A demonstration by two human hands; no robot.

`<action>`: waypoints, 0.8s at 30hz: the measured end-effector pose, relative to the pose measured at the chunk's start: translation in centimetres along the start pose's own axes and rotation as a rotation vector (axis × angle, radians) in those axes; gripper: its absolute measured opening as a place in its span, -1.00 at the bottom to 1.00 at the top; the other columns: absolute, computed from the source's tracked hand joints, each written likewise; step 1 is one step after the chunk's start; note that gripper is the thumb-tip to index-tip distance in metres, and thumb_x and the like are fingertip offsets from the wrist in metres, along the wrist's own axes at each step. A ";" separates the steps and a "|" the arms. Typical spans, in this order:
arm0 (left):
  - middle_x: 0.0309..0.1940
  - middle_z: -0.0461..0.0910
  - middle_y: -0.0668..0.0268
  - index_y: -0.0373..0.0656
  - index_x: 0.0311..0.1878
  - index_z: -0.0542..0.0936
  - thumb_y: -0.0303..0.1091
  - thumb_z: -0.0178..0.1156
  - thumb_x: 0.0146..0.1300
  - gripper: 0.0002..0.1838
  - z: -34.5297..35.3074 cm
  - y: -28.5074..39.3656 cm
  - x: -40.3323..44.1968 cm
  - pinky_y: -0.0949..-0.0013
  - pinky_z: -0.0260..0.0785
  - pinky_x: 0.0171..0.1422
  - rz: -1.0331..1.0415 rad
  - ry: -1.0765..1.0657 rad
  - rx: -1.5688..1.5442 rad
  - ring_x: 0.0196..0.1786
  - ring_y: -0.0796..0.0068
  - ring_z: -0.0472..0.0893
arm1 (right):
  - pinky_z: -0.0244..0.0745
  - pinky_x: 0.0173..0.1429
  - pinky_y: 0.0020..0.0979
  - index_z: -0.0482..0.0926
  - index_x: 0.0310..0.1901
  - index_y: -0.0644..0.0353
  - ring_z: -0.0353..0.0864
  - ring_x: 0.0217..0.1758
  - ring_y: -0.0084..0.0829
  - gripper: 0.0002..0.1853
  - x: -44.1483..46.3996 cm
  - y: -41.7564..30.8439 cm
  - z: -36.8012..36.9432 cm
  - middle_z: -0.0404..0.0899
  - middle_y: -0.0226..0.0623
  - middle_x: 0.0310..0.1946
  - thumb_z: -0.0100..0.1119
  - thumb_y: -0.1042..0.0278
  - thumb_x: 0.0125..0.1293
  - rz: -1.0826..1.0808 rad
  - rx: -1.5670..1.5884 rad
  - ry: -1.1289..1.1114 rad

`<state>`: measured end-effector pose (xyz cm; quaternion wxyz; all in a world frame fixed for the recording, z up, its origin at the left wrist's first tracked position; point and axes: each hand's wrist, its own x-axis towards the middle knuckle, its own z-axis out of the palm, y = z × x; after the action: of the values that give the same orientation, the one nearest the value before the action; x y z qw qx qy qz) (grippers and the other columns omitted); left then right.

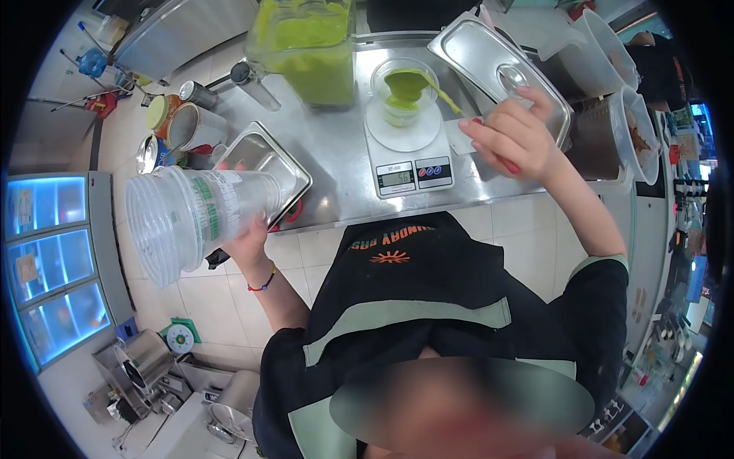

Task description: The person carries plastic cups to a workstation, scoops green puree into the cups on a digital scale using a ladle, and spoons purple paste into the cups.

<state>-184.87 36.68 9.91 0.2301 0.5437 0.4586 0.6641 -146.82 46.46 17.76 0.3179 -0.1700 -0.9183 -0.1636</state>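
Observation:
My left hand (248, 243) is closed around a stack of clear plastic cups (202, 203), tilted on its side with the rims facing left. My right hand (520, 138) grips the red handle of a ladle (407, 86). Green sauce coats the ladle's bowl, which is over a clear cup (401, 116) with green sauce in it. That cup stands on a white digital scale (413, 172) with its display lit. Behind and to the left of the scale is a large clear container (317, 65) of the same green sauce.
An empty metal pan (267, 157) lies by the cup stack on the steel table (329, 164). Another metal pan or lid (489, 57) leans at the back right, near tall clear tubs (596, 57). Jars and a can (197, 93) stand at the left.

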 end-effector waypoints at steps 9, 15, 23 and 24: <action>0.31 0.23 -0.11 -0.36 0.39 0.05 -0.12 0.42 0.03 0.00 0.8 0.3 0.0 0.03 0.33 0.29 -0.019 0.024 -0.047 0.29 0.00 0.39 | 0.15 0.13 -0.46 0.64 -0.12 0.17 0.45 -0.40 -0.61 -0.79 -0.9 0.2 1.1 0.45 -0.52 -0.53 0.22 0.45 0.18 0.549 0.421 0.116; 0.28 0.27 0.05 -0.34 0.40 0.09 -0.16 0.43 0.01 -0.01 1.6 1.2 -2.6 0.20 0.24 0.37 -0.099 -0.150 0.025 0.26 0.26 0.38 | 0.21 -0.21 -0.62 0.65 -0.17 0.30 0.32 -0.41 -0.71 -0.74 -1.5 3.9 1.1 0.45 -0.56 -0.50 0.03 0.31 0.35 1.628 1.218 0.444; 0.25 0.34 0.20 -0.20 0.39 0.18 -0.33 0.49 -0.05 -0.06 6.8 -0.9 -9.4 0.37 0.24 0.34 -0.957 -0.270 -0.194 0.22 0.38 0.41 | 0.32 -0.33 -0.63 0.63 -0.28 0.32 0.41 -0.50 -0.66 -0.77 6.3 8.8 -0.4 0.55 -0.44 -0.52 0.05 0.33 0.31 1.419 1.501 0.584; 0.23 0.35 0.19 -0.21 0.37 0.19 -0.34 0.49 -0.05 -0.08 6.4 -6.3 -12.0 0.37 0.27 0.32 -0.599 -0.334 0.038 0.21 0.37 0.43 | 0.32 -0.33 -0.63 0.63 -0.28 0.32 0.41 -0.50 -0.66 -0.77 8.1 9.1 0.7 0.55 -0.44 -0.52 0.05 0.33 0.31 1.398 1.511 0.587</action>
<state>-176.49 32.31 -1.69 0.4766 0.4904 0.5663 0.4601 -149.42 56.50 24.20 0.5724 -0.3716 -0.3678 0.6316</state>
